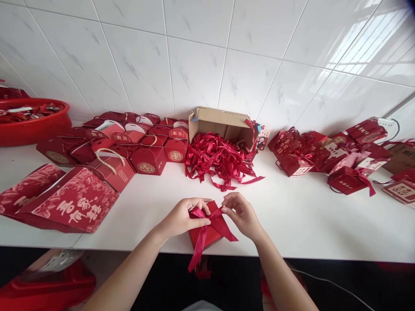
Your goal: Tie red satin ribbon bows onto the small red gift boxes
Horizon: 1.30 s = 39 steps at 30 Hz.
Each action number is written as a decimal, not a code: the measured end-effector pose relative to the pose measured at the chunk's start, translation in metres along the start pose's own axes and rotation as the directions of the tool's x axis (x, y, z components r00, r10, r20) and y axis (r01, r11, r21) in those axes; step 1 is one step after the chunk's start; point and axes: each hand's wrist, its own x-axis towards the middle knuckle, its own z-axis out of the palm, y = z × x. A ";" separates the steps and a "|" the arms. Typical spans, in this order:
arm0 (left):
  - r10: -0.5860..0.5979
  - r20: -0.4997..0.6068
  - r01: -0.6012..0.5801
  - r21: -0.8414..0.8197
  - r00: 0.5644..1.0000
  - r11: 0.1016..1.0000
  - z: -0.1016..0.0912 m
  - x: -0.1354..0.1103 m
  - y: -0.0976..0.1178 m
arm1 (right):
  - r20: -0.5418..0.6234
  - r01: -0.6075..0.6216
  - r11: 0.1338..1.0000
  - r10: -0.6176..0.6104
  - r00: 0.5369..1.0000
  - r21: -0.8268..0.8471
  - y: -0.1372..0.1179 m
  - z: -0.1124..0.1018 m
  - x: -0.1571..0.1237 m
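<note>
A small red gift box (203, 236) lies near the front edge of the white table, with a crimson satin ribbon (201, 242) tied in a bow on its top. My left hand (191, 218) is closed on the left part of the bow, thumb and fingers pinching the ribbon close to its knot. My right hand (239, 214) pinches the bow's right loop between thumb and fingertips. Two ribbon tails hang from the knot, one over the box's front edge and one toward the right. Just behind the box lies a heap of loose crimson ribbons (220, 157).
The ribbons spill from a cardboard box (223, 115) lying against the tiled wall. Several red gift boxes (148, 160) and a large printed box (76, 201) stand at left, beside a red basin (35, 127). Ribboned boxes (296, 164) are piled on the right of the table (292, 220).
</note>
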 end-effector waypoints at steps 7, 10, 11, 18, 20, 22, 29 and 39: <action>0.036 -0.010 -0.037 -0.011 0.999 0.999 0.001 -0.003 0.004 | 0.127 -0.073 0.986 0.093 0.988 -0.150 -0.008 -0.008 -0.002; 0.021 -0.067 -0.020 0.007 0.998 1.000 0.004 -0.001 0.003 | 0.122 0.006 0.980 0.019 0.992 -0.201 -0.011 -0.007 -0.002; 0.017 -0.079 -0.017 0.009 0.997 1.000 0.005 -0.001 0.002 | 0.112 0.044 0.978 -0.022 0.993 -0.202 -0.012 -0.006 -0.002; 0.000 -0.068 0.000 0.004 0.998 1.000 0.009 0.001 -0.003 | 0.112 0.206 0.965 -0.189 0.976 -0.164 -0.011 0.005 0.003; 0.006 -0.066 -0.006 -0.001 0.998 1.000 0.010 0.001 -0.005 | 0.083 0.231 0.954 -0.219 0.972 -0.191 -0.008 0.010 0.004; 0.010 -0.062 -0.010 -0.011 0.998 1.000 0.011 0.001 -0.007 | 0.030 0.241 0.947 -0.240 0.970 -0.214 -0.004 0.014 0.003; 0.005 -0.038 -0.005 -0.005 0.999 1.000 0.010 0.000 -0.009 | -0.147 0.222 0.936 -0.269 0.952 -0.272 0.000 0.025 -0.001; 0.008 -0.041 -0.009 -0.036 0.999 0.999 0.015 0.001 -0.002 | -0.207 0.131 0.967 -0.177 0.962 -0.218 0.000 0.021 -0.003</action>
